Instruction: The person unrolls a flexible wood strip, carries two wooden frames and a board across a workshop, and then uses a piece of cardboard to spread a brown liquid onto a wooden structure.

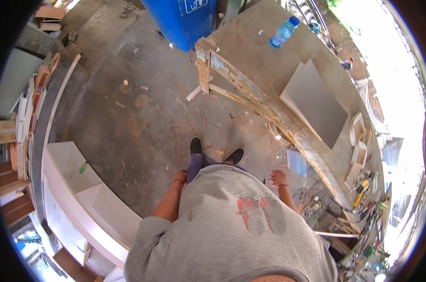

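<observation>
My left hand [180, 176] hangs beside my left thigh, close to the purple trousers [194, 165]; its fingers are mostly hidden, so I cannot tell whether they are closed. On the other side, my right hand [278, 177] hangs away from my body with loosely curled fingers, and I see nothing held in it. A small dark thing [264, 181] shows just beside its fingers; I cannot make out what it is. The worn wooden workbench [250, 56] stands ahead to the right, apart from both hands. On it lie flat grey panels [316, 105].
A blue bin [184, 23] stands ahead. On the bench are a water bottle [284, 33], pale wooden pieces [357, 150] and a yellow power tool [362, 186]. Tangled cables [311, 199] lie low right. A white open cabinet [93, 188] stands left, with stacked boards [36, 98] beyond.
</observation>
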